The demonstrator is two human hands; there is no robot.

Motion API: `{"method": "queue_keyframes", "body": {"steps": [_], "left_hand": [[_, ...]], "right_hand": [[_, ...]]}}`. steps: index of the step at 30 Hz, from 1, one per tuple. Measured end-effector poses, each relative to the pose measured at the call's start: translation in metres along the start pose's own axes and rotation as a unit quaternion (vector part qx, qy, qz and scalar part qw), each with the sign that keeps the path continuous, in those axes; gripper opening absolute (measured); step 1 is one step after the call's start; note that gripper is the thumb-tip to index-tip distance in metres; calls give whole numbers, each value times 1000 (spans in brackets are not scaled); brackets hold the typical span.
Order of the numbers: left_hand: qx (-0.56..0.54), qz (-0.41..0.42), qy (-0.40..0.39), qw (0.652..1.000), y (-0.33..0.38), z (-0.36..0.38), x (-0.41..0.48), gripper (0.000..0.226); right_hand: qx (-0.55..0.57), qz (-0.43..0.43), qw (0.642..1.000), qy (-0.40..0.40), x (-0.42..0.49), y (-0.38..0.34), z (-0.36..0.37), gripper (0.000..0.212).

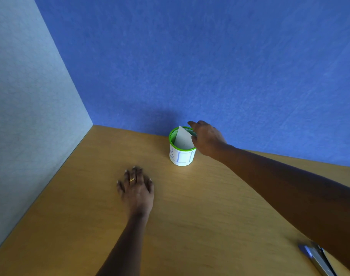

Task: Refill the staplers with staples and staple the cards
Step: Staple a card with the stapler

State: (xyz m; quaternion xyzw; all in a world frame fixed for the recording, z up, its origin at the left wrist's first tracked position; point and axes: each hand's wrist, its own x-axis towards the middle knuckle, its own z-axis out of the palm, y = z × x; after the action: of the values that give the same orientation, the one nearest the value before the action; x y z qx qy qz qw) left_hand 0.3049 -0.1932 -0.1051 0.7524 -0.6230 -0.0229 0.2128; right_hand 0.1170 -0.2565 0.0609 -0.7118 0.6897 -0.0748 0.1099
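Two walls close off the scene: a blue wall [210,56] across the far side and a grey wall [20,96] on the left. Below them lies the wooden tabletop [190,216]. Of the hands, the right hand [207,138] reaches to the far edge, over the right rim of a cup [182,156]. Its thumb is against the edge of a card [183,138] and one finger is stretched past the far rim. I cannot tell whether it pinches the card or only touches it. The left hand [137,188] lies flat and open on the tabletop, nearer and left of the cup, holding nothing. The cup is green mesh with a white label lettered like "BIN", and it stands close to the blue wall. The grey card stands tilted inside it, one corner poking above the rim. A stapler [317,259] lies at the near right corner, half cut off, well apart from both hands. A ring [132,179] sits on the left hand.

Judging by the card in the cup and the idle stapler, this card looks finished. No other cards or staples show, so what is left cannot be told.
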Motion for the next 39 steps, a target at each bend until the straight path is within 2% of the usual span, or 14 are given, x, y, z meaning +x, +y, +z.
{"method": "queue_keyframes", "body": {"steps": [3,7,11,15,27,34,39], "left_hand": [[-1,0,2,1000,1,0,0,41],[-2,5,20,1000,1,-2,0,49],[0,8,19,1000,1,-3,0,57],[9,3,5,1000,0,-3,0,49],[-2,0,-11,1000,3,-6,-1,40],[2,7,-21,1000,6,-14,-7,61],[-2,10,-44,999,12,-18,-30,61]], "right_hand": [[6,-39,999,34,-4,7,4,47],[-45,-88,992,73,-15,13,11,39],[-78,-99,991,47,-23,14,24,49],[-88,-78,993,8,-25,12,33,59],[-89,-96,991,-25,-25,22,35,63],[-71,-108,991,-24,-48,27,38,67],[-80,-113,990,-29,-72,35,38,67]]}}
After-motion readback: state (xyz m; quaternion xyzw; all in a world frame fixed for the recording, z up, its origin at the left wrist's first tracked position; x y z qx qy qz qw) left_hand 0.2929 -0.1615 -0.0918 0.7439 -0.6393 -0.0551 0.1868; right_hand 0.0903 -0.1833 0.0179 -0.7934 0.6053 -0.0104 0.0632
